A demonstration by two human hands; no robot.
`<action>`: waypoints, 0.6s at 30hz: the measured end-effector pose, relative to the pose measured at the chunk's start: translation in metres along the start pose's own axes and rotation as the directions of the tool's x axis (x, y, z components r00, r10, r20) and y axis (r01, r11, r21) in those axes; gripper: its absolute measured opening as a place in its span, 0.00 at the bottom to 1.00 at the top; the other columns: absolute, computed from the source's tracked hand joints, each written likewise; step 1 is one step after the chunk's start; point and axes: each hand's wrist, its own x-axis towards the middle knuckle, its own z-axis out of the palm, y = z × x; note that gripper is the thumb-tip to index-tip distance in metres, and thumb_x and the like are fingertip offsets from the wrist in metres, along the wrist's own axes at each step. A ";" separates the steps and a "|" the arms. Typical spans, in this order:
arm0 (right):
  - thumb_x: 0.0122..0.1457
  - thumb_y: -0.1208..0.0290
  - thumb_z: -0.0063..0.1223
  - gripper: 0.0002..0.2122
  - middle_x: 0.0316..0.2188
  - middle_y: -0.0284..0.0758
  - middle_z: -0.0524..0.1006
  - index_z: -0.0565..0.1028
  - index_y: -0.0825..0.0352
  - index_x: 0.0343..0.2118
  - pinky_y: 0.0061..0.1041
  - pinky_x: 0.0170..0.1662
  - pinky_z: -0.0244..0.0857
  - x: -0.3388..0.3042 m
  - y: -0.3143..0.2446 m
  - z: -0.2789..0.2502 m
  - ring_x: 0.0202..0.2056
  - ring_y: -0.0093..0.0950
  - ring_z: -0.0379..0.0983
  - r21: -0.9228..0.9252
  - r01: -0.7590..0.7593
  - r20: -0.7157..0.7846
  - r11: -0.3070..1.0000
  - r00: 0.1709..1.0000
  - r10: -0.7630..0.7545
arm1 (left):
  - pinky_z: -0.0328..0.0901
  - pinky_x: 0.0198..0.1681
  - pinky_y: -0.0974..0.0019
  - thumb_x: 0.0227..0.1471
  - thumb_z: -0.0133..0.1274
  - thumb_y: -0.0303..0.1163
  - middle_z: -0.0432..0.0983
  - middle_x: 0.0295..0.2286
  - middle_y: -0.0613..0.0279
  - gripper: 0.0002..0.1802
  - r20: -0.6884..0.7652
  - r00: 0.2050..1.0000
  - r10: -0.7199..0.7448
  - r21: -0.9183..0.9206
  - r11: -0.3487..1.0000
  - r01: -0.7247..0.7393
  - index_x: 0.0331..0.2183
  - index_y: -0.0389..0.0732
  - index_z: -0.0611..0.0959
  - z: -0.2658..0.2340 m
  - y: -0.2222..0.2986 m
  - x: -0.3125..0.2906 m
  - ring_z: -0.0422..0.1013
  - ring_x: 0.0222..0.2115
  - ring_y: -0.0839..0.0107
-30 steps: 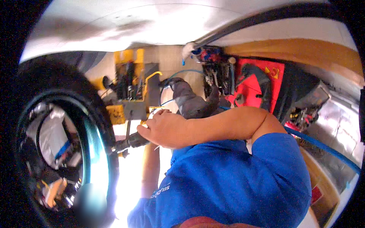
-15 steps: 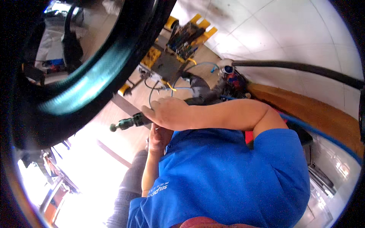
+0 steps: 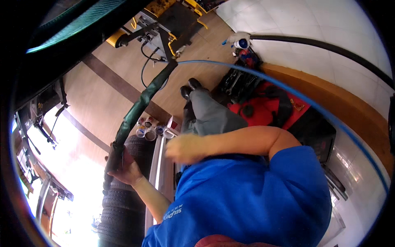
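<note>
Long bar, left of centre: wrinkled, plastic-looking skin, faint gloss. Stacked tyres, lower left: matt rubber, rough tread. Shirt, bottom centre: matt cloth. Wall tiles, upper right: smooth, glossy from where I stand. Hose: smooth, plastic-looking.

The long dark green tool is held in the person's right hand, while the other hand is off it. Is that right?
Not quite: in the head view, the long dark green tool is held in the left hand, not the right. The other hand, the right hand, is indeed off it.
</note>
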 end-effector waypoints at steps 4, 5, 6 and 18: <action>0.52 0.67 0.47 0.11 0.33 0.50 0.78 0.79 0.67 0.30 0.45 0.38 0.69 -0.083 0.144 0.006 0.35 0.49 0.75 -0.057 -0.759 -0.010 0.649 0.650 0.760 | 0.44 0.65 0.39 0.45 0.64 0.47 0.58 0.59 0.42 0.37 -0.037 0.991 -0.125 0.044 0.991 0.127 0.54 0.42 0.73 -0.070 -0.005 -0.012 0.52 0.62 0.46; 0.49 0.69 0.47 0.12 0.32 0.51 0.78 0.80 0.68 0.31 0.45 0.43 0.68 -0.119 0.196 0.019 0.38 0.50 0.75 -0.098 -0.833 -0.093 0.544 0.552 0.828 | 0.44 0.65 0.38 0.45 0.63 0.47 0.56 0.60 0.42 0.37 -0.050 0.983 -0.177 0.061 0.982 0.180 0.54 0.42 0.73 -0.079 -0.013 -0.016 0.51 0.62 0.45; 0.49 0.70 0.47 0.11 0.31 0.51 0.78 0.80 0.68 0.28 0.45 0.41 0.68 -0.160 0.256 0.033 0.37 0.49 0.75 -0.132 -0.890 -0.099 0.437 0.451 0.887 | 0.44 0.65 0.38 0.46 0.63 0.47 0.54 0.61 0.42 0.36 -0.062 0.971 -0.232 0.079 0.968 0.236 0.55 0.43 0.72 -0.087 -0.021 -0.017 0.51 0.62 0.45; 0.59 0.60 0.49 0.14 0.39 0.47 0.78 0.80 0.66 0.35 0.41 0.47 0.66 -0.249 0.588 0.071 0.44 0.45 0.73 0.310 -0.947 -0.367 0.082 -0.039 0.929 | 0.49 0.63 0.39 0.45 0.64 0.51 0.61 0.58 0.51 0.33 -0.193 0.733 -0.653 0.018 0.744 0.668 0.51 0.49 0.77 -0.196 -0.185 -0.032 0.53 0.62 0.49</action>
